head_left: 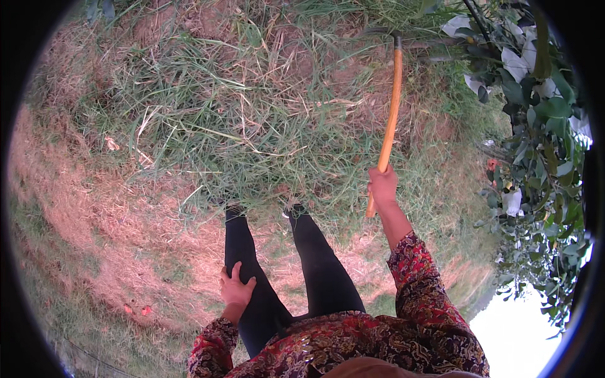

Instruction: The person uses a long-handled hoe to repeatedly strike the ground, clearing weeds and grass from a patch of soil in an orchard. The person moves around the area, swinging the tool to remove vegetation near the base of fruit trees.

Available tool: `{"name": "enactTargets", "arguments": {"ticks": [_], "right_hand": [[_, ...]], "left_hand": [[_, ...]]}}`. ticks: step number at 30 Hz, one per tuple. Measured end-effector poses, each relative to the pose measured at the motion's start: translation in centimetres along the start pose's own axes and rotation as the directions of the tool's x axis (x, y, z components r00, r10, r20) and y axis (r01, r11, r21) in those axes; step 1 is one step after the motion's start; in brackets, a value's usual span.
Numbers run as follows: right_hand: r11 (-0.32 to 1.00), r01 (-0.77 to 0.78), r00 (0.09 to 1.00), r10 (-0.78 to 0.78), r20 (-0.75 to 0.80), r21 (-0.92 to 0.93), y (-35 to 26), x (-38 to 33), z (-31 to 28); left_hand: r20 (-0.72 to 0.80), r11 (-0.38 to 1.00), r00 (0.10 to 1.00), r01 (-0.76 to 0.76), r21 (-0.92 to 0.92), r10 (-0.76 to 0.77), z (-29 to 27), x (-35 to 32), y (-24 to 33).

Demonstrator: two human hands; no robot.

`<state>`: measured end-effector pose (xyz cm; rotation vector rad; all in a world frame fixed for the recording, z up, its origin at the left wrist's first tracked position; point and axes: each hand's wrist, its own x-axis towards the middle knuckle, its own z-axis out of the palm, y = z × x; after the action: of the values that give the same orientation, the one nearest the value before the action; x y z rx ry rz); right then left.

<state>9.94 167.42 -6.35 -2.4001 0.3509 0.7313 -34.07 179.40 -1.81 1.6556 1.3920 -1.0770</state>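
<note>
My right hand (383, 184) is wrapped round the lower end of a long, slightly curved wooden handle. It belongs to a sickle (393, 101), stretched out ahead of me on the right. A dark metal collar tops the handle, and the blade bends left into the grass, mostly hidden by it. My left hand (236, 288) rests on my left leg near the knee, fingers spread, holding nothing. Loose cut grass (233, 120) lies in a tangled layer before my feet and partly covers them.
Along the right side hang leafy branches (548, 145) with several white bags (512, 201) among the leaves. Dry, straw-coloured grass (126, 233) covers the ground to the left, with small reddish objects (146, 310) lying there. Green grass stands at the far edge.
</note>
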Motion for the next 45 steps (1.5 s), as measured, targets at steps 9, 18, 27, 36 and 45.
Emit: {"name": "enactTargets", "arguments": {"ticks": [9,18,27,36,45], "right_hand": [[0.623,0.013,0.875,-0.386,-0.293,-0.782,-7.0,7.4,-8.0],[0.442,-0.081,0.920,-0.312,-0.237,-0.893,-4.7,9.1,-14.4],[0.913,0.035,0.998,-0.052,0.030,0.407,-13.0,16.8,-2.5],[0.471,-0.630,0.737,0.108,0.668,0.618,-8.5,-3.4,17.7],[0.985,-0.037,0.594,0.156,0.790,-0.166,-1.2,-11.9,8.6]], "left_hand": [[-0.003,1.000,1.000,-0.010,0.002,0.010,0.2,-0.2,0.0],[-0.030,0.999,0.999,-0.025,-0.024,0.025,0.6,0.0,-0.5],[-0.010,1.000,1.000,-0.015,-0.017,0.015,0.1,0.2,-0.2],[-0.036,1.000,0.999,-0.014,0.015,0.015,0.5,0.5,0.2],[0.004,1.000,1.000,-0.015,-0.005,0.015,-0.4,0.6,0.6]]}}
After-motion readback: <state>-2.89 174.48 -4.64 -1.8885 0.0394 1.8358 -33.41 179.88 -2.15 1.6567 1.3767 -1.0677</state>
